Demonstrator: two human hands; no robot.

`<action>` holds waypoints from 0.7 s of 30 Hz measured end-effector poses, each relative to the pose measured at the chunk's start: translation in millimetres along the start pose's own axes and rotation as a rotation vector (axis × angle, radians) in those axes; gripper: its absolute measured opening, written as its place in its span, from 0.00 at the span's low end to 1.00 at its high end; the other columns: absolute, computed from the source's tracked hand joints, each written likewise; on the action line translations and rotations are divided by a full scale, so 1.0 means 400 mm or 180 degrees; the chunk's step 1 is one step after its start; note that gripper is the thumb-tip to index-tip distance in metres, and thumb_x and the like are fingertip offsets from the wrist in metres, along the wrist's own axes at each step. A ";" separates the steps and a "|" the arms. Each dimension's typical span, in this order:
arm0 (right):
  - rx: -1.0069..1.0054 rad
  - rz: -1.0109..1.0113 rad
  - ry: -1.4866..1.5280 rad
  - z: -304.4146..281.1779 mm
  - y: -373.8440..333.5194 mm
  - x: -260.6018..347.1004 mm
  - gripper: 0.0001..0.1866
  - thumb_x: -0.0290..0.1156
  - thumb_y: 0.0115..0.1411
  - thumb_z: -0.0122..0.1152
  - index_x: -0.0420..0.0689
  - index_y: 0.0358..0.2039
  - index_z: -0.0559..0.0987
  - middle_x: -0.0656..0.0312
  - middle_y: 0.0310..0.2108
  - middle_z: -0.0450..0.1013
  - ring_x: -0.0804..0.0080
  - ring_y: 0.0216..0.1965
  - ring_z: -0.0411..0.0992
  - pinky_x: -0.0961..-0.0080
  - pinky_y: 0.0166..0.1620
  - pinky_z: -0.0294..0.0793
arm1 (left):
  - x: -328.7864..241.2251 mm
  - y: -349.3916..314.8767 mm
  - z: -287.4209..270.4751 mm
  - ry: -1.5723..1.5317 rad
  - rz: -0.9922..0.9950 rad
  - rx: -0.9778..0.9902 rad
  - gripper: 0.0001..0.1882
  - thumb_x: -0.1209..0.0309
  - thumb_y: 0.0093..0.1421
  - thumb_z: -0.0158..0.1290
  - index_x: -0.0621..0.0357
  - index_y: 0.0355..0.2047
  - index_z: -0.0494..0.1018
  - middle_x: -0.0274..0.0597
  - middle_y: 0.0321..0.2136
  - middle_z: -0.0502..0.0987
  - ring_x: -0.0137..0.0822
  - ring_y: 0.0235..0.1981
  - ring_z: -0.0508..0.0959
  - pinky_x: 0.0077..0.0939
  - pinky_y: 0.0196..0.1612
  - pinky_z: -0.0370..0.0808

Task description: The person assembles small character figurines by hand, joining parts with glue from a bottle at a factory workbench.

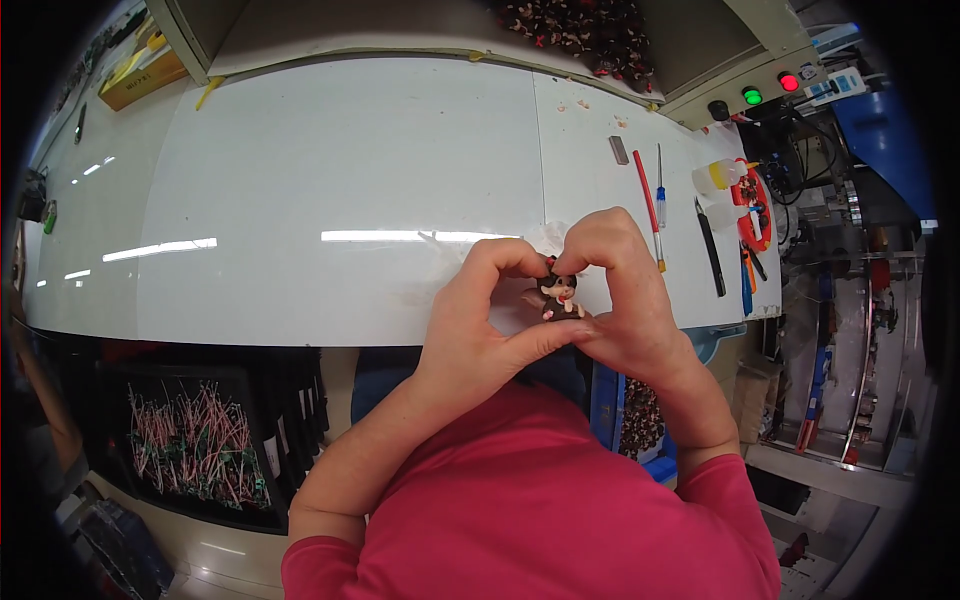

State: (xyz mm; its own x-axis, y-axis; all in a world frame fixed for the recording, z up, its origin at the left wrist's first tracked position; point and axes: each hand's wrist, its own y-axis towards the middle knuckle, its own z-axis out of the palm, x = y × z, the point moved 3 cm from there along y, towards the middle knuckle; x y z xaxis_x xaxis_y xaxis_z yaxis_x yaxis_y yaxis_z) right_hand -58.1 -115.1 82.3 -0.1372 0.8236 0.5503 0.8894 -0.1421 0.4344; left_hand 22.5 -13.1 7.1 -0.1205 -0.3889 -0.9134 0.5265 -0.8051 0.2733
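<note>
Between my two hands, just above the table's front edge, is a small toy figurine (562,290) with a dark brown top and base, a pale face and a spot of red. My left hand (480,305) grips it from the left, thumb at the base and fingers at the top. From the right, my right hand (630,290) closes on it in the same way, its index fingertip against the head. Both thumbs meet under the figurine. Its back is hidden from this side.
On the white table (350,160), a red-handled brush (648,200), a blue screwdriver (660,195), black tweezers (709,250) and a bottle (715,177) lie right. Behind stands a metal booth (690,95) with a pile of small dark parts (590,35). A black tray of wires (200,450) is lower left.
</note>
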 end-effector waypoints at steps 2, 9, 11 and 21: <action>-0.0010 -0.0009 0.0016 -0.001 -0.001 -0.002 0.25 0.15 0.35 0.66 0.44 0.36 0.69 0.60 0.33 0.67 0.62 0.34 0.66 0.70 0.37 0.67 | 0.001 0.000 0.003 0.0008 -0.0001 0.0004 0.25 0.70 0.48 0.67 0.59 0.40 0.64 0.38 0.35 0.72 0.28 0.36 0.75 0.23 0.41 0.73; 0.0025 -0.0041 -0.0020 -0.007 -0.004 -0.010 0.26 0.16 0.35 0.66 0.44 0.37 0.68 0.60 0.33 0.67 0.62 0.34 0.65 0.70 0.37 0.67 | 0.003 0.005 0.011 -0.0070 -0.0092 -0.0027 0.25 0.70 0.47 0.67 0.59 0.40 0.64 0.38 0.35 0.72 0.28 0.36 0.75 0.23 0.41 0.73; 0.0016 -0.0049 -0.0013 -0.008 -0.003 -0.010 0.26 0.16 0.35 0.66 0.44 0.37 0.68 0.60 0.33 0.67 0.62 0.34 0.65 0.70 0.37 0.67 | 0.003 0.006 0.011 -0.0091 -0.0104 -0.0036 0.26 0.69 0.47 0.67 0.59 0.40 0.63 0.38 0.35 0.72 0.28 0.36 0.75 0.23 0.41 0.73; 0.0032 -0.0051 0.0013 -0.008 0.008 -0.002 0.26 0.16 0.35 0.66 0.45 0.37 0.68 0.61 0.33 0.66 0.62 0.34 0.65 0.70 0.37 0.67 | -0.003 0.006 0.007 -0.0050 -0.0059 -0.0059 0.26 0.70 0.47 0.67 0.59 0.40 0.63 0.38 0.35 0.71 0.28 0.37 0.75 0.23 0.42 0.73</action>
State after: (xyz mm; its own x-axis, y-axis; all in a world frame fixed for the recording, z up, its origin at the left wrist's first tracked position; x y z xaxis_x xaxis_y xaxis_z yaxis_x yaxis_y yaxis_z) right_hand -56.4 -118.1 85.4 -0.1532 0.8235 0.5463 0.8914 -0.1235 0.4361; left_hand 21.7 -15.8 9.8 -0.1436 -0.3810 -0.9133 0.5396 -0.8038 0.2505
